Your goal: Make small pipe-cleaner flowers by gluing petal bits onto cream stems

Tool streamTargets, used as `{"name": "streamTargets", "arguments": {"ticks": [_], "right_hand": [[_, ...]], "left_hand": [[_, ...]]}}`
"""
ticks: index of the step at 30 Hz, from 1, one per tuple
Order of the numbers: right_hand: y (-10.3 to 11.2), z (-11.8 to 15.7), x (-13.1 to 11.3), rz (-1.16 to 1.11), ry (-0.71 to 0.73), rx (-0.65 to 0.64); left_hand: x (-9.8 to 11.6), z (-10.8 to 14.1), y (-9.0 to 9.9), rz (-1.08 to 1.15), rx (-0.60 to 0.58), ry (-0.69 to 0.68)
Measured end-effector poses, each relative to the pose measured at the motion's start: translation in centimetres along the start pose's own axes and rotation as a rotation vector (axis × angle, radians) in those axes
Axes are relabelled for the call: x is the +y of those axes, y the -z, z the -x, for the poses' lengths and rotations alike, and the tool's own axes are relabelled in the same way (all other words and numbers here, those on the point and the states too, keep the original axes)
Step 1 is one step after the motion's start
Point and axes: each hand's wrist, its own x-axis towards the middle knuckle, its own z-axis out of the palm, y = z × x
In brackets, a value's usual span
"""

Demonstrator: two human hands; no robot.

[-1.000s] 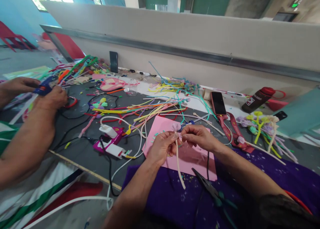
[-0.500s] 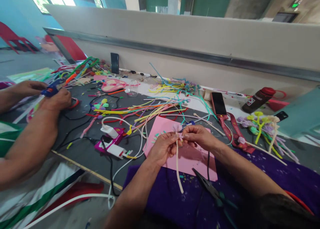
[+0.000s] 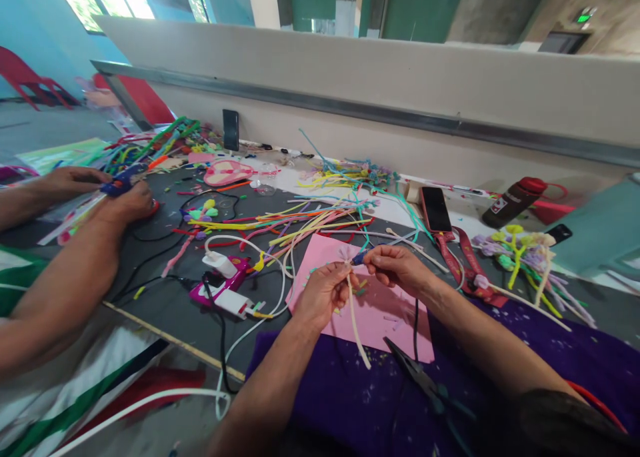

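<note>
My left hand (image 3: 323, 290) is closed in a pinch on a pipe-cleaner flower, just under its small pale lilac head (image 3: 345, 252). The flower's cream stem (image 3: 356, 324) hangs down over a pink sheet (image 3: 320, 247). To the right, my right hand (image 3: 397, 265) has thumb and fingertips pressed together; what they hold, if anything, is hidden. A dark blue tool part (image 3: 359, 259), perhaps of a glue gun, shows right at these fingertips. Whether it is gripped or lies behind them I cannot tell. Small green and yellow scraps dot the sheet.
Pliers (image 3: 417, 374) lie on purple cloth (image 3: 320, 384). A magenta power strip (image 3: 225, 284) with chargers and cables stands left. Beyond are loose pipe cleaners (image 3: 300, 220), a phone (image 3: 437, 209) and a bottle (image 3: 515, 202). At left, a co-worker's hands (image 3: 125, 200) hold a blue glue gun (image 3: 124, 179).
My right hand has moved slightly up and away from the flower, and the blue part now shows between my hands. The flower's stem has swung a little. The co-worker's hands have shifted.
</note>
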Motion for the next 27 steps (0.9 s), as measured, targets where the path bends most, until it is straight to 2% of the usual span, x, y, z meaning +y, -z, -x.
{"name": "streamTargets", "arguments": {"ticks": [4,7,14,19,24,27], "right_hand": [[-0.2,0.3,0.0,0.078,0.072,0.094],[-0.7,0.5,0.0,0.154,0.134,0.118],[-2.0,0.8,0.3,0.315,0.127,-0.007],[-1.7,1.0,0.2,0.291,0.156,-0.039],[-1.1,1.0,0.2,0.221,0.124,-0.149],[-1.0,0.8,0.3,0.23,0.121,-0.112]], "left_hand": [[0.1,0.1,-0.2,-0.031,-0.009,-0.016],[0.0,0.3,-0.4,-0.062,-0.014,-0.032],[-0.4,0.3,-0.8,-0.115,-0.023,-0.048],[-0.4,0.3,-0.7,-0.086,-0.08,-0.011],[-0.5,0.4,-0.7,-0.037,-0.142,0.036],[-0.7,0.3,-0.6,-0.017,-0.132,0.024]]}}
